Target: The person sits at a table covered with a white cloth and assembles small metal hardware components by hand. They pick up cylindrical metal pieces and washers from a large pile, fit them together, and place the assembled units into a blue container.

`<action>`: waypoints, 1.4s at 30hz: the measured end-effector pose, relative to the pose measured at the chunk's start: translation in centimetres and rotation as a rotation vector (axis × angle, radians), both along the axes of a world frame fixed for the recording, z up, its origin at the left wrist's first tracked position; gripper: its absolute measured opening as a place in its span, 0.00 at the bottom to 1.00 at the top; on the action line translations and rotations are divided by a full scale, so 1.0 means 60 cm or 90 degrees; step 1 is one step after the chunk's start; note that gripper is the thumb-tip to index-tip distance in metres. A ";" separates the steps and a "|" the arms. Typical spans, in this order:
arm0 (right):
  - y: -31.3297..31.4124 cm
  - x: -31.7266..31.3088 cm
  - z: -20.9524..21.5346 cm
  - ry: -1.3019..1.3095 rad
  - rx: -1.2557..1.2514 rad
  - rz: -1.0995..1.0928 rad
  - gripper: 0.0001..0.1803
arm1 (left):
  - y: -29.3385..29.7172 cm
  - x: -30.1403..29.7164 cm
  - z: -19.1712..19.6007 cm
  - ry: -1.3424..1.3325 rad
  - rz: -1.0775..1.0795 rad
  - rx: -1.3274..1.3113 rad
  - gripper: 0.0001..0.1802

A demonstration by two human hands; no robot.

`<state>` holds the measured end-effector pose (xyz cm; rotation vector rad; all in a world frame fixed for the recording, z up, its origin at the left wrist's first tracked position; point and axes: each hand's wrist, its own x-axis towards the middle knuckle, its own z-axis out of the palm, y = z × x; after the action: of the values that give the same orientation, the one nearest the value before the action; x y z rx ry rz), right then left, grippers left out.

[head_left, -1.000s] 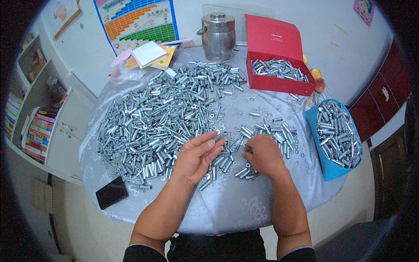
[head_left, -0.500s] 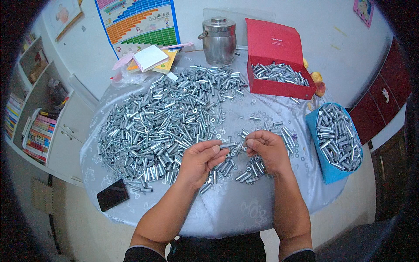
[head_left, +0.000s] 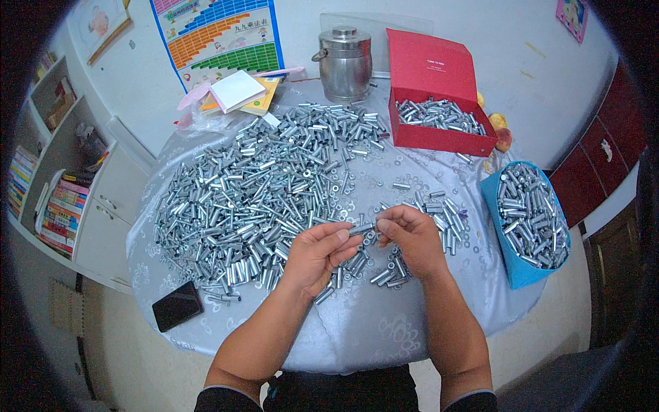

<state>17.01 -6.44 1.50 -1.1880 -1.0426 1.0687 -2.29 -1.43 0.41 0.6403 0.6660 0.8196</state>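
Note:
My left hand (head_left: 318,252) and my right hand (head_left: 410,237) meet above the table's middle, both pinching one small silver metal sleeve (head_left: 362,229) between their fingertips. A big heap of similar silver sleeves (head_left: 261,192) spreads across the table to the left. A smaller cluster of sleeves and washers (head_left: 439,209) lies just right of my right hand, and more sleeves lie under both hands.
A red box (head_left: 439,137) with sleeves stands at the back, a blue tub (head_left: 522,268) full of them at the right edge. A steel pot (head_left: 345,65), notebooks (head_left: 237,93) and a black phone (head_left: 177,306) sit on the round covered table (head_left: 371,329).
Both hands rose off the pile and came together, now holding one sleeve between them where earlier they were picking among the loose pieces.

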 end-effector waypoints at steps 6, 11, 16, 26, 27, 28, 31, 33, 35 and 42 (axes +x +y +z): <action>0.000 -0.002 0.003 0.019 0.000 -0.012 0.07 | -0.005 0.003 0.009 0.054 -0.018 0.024 0.15; -0.002 -0.004 0.004 -0.022 0.019 -0.027 0.08 | -0.009 0.006 0.007 0.064 -0.022 0.043 0.16; -0.004 -0.006 0.006 -0.163 0.083 -0.023 0.09 | -0.006 0.004 0.004 0.082 -0.007 0.040 0.17; -0.004 -0.016 0.010 -0.356 0.154 -0.134 0.06 | -0.015 0.015 0.006 0.058 -0.058 0.070 0.21; -0.004 -0.014 0.010 -0.354 0.157 -0.126 0.06 | -0.019 0.017 0.008 0.076 -0.058 0.101 0.21; -0.004 -0.012 0.010 -0.352 0.160 -0.119 0.06 | -0.021 0.019 0.009 0.095 -0.058 0.131 0.21; -0.001 -0.007 0.006 -0.342 0.190 -0.053 0.08 | -0.021 0.017 0.009 0.075 -0.069 0.131 0.20; 0.000 -0.003 -0.001 -0.331 0.200 -0.032 0.09 | -0.013 0.013 -0.003 0.008 -0.059 0.082 0.19; 0.002 0.003 -0.012 -0.317 0.195 -0.048 0.10 | -0.007 0.007 -0.007 -0.054 -0.044 0.035 0.18; -0.001 0.050 -0.006 -0.549 0.070 -0.226 0.08 | 0.008 -0.012 -0.004 -0.195 0.015 -0.064 0.15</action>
<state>20.01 -6.50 1.12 -1.7123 -1.4312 0.1839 -3.04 -0.98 0.16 0.4051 0.4324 0.8785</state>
